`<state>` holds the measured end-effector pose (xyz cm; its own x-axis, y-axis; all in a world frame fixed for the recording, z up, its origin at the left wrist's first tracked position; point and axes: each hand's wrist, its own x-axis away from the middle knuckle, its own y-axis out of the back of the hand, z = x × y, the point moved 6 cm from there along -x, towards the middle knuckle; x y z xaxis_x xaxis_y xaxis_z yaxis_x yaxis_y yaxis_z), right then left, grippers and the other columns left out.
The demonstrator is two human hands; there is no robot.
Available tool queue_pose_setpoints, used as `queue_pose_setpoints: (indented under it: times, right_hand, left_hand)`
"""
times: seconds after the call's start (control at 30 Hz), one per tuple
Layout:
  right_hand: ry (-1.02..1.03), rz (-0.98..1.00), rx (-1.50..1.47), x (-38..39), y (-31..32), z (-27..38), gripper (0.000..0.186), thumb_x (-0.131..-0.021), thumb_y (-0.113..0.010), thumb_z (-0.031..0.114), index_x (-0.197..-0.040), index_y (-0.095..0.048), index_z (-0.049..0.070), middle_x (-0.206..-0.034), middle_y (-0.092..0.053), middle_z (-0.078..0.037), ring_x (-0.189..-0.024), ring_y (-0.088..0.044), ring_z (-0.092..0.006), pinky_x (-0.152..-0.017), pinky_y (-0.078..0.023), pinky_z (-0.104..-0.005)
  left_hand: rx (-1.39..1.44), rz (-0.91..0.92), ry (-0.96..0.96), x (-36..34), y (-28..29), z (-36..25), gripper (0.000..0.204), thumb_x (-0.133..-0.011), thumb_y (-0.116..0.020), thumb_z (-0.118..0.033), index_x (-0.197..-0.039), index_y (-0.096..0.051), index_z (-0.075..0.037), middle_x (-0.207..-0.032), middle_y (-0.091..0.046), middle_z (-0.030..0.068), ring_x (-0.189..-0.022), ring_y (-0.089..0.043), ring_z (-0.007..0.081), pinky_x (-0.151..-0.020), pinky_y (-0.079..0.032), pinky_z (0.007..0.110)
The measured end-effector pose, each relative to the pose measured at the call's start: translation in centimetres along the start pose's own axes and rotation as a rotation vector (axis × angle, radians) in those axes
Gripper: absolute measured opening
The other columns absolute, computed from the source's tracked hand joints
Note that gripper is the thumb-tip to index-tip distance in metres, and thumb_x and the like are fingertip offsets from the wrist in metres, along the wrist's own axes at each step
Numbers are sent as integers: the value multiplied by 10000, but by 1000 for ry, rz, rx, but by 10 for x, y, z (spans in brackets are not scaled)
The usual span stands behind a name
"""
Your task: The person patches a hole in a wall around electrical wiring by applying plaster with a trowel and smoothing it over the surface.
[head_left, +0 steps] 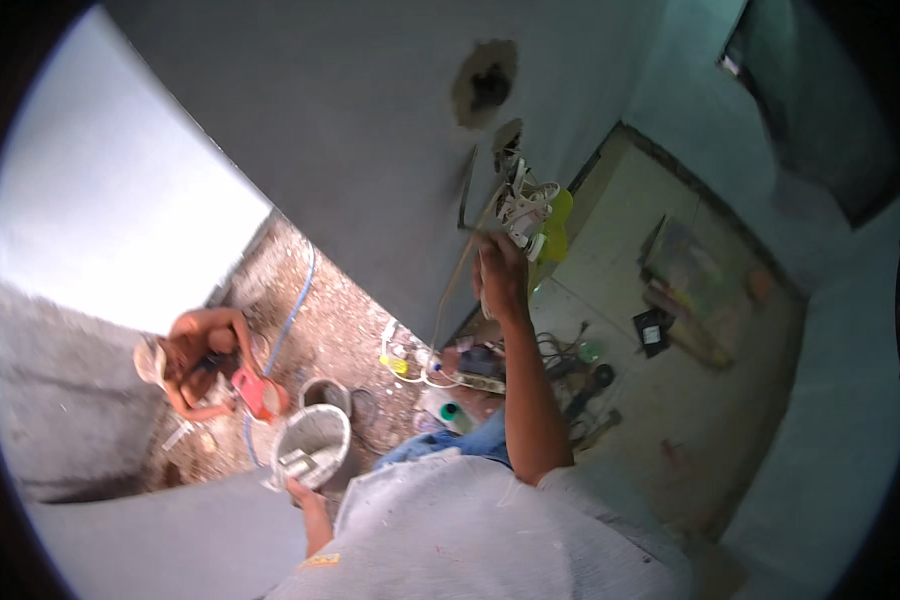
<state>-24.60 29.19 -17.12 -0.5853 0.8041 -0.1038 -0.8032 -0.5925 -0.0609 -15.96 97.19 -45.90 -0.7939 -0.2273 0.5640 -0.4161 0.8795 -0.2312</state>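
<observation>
My left hand (pixel 310 503) is low at the left, its fingers closed around a pale, flat, plaster-smeared tool (pixel 300 462). Behind that tool stands a bucket (pixel 342 425) of grey-white mix. Raised against the grey wall (pixel 370 180), my right hand (pixel 500 272) has curled fingers. A thin, dark-edged flat tool (pixel 467 188) juts up from it along the wall, and its exact kind is not plain. Just beyond my right hand, a bundle of white cables (pixel 525 205) hangs from a rough hole, with something yellow-green (pixel 558 225) behind it.
A co-worker in a hat (pixel 150 362) crouches at the left by a red container (pixel 260 394). A blue hose (pixel 298 305) crosses the gravelly ground. A smaller bucket (pixel 325 392), a power strip (pixel 480 382) and tools lie near my legs. Boards (pixel 695 270) rest on the right floor.
</observation>
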Motion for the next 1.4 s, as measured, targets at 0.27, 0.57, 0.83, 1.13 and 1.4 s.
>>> queue_pose_setpoints:
  times: [0.27, 0.57, 0.83, 1.13, 1.4]
  right_hand:
    - [-688, 452, 190, 232, 34, -86, 201, -988, -576, 227, -1090, -627, 61, -725, -570, -24, -562, -514, -115, -513, -425, -275]
    - [-150, 902, 681, 216, -120, 77, 174, -886, -646, 140, -1030, -593, 59, -889, -629, -149, -786, -628, -313, -777, -495, -400]
    - [464, 1259, 1354, 236, -224, 82, 202, -870, -667, 178, -1060, -684, 111, -901, -653, -110, -871, -670, -311, -725, -532, -442]
    - [563, 1267, 1341, 256, -264, 60, 242, -861, -681, 167, -1094, -704, 104, -923, -661, -131, -895, -676, -317, -761, -542, -433]
    - [651, 1160, 1349, 274, -284, 34, 308, -781, -685, 103, -1089, -688, 90, -942, -662, -130, -922, -674, -289, -785, -532, -413]
  left_hand:
    - [-363, -161, -371, 21, -33, -75, 525, -756, -668, -123, -1239, -569, 58, -1133, -624, 128, -976, -641, 249, -855, -530, 395]
    - [-226, 365, -399, 110, -179, -200, 444, -719, -740, -184, -1094, -628, 26, -1014, -604, 63, -896, -563, 165, -832, -459, 299]
    - [-309, 443, -411, 150, -206, -249, 369, -702, -760, -116, -1001, -612, 42, -902, -640, 51, -804, -585, 106, -777, -466, 237]
    - [-321, 463, -322, 157, -218, -255, 397, -707, -775, -135, -1017, -599, 41, -915, -653, 69, -820, -606, 119, -795, -485, 248]
    - [-132, 556, -195, 147, -220, -253, 414, -699, -735, -85, -1056, -590, 67, -930, -666, 109, -818, -640, 167, -819, -517, 287]
